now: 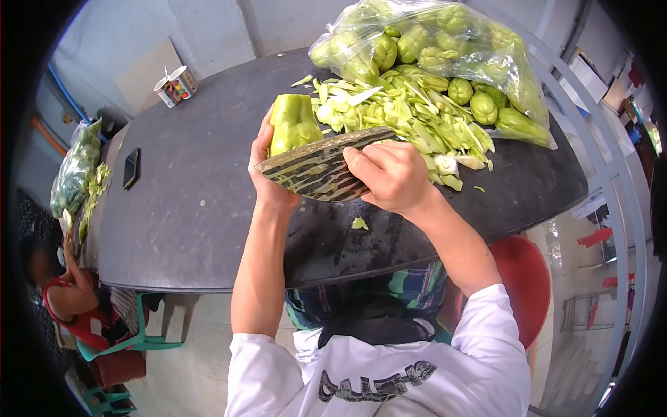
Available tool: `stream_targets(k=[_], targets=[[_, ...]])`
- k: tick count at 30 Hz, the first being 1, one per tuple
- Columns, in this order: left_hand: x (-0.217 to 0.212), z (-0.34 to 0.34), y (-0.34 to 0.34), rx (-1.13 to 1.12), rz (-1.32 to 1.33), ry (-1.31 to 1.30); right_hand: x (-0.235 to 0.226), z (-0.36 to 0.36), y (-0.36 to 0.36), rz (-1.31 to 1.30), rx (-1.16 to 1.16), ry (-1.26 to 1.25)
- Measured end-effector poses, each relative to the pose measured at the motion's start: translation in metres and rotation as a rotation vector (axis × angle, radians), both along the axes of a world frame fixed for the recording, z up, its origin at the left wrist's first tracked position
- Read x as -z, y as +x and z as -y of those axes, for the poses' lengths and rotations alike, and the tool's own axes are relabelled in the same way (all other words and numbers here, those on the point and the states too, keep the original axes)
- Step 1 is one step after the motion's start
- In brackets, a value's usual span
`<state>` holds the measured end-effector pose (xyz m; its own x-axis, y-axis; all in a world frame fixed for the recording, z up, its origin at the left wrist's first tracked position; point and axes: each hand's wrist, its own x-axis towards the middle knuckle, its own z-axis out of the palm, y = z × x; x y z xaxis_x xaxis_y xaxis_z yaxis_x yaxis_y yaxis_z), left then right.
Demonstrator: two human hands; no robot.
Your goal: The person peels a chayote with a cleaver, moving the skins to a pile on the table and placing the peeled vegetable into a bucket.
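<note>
My left hand [267, 174] grips a pale green chayote [292, 118], its fingers wrapped round the left side and bottom. The chayote's visible surface looks smooth and peeled. In my right hand [396, 174] is a broad-bladed knife [313, 170] with dark stripes along its blade. My right fingers and thumb close round its right end, hiding the handle. The blade lies slantwise in front of the chayote's lower part; whether its edge touches cannot be told. Just beyond my hands spreads a heap of green peelings [417, 118]. One small peel scrap [359, 223] lies nearer me.
A clear plastic bag [424, 42] of chayotes lies behind the peelings on the dark table [187, 208]. Two cups [184, 82] and a phone [131, 168] sit to the left. A red chair [528, 285] stands at right. Another person [73, 299] handles greens at far left.
</note>
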<state>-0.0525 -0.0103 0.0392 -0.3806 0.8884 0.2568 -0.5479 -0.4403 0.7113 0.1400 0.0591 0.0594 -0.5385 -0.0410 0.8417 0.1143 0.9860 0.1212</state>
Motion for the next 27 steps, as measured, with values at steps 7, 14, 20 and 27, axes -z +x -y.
stream_targets(k=[7,14,20,27], targets=[[-0.011,0.007,0.004,-0.047,0.004,-0.054,0.012,-0.025,-0.005,0.003,0.214,-0.021],[0.0,0.009,-0.016,0.228,0.02,-0.04,0.011,-0.012,-0.001,0.025,0.22,0.013],[-0.009,0.004,0.001,-0.143,-0.137,-0.022,0.015,-0.001,-0.004,0.117,0.345,-0.199],[-0.008,0.005,0.0,-0.038,-0.06,-0.066,0.013,-0.002,-0.006,0.11,0.33,-0.13]])
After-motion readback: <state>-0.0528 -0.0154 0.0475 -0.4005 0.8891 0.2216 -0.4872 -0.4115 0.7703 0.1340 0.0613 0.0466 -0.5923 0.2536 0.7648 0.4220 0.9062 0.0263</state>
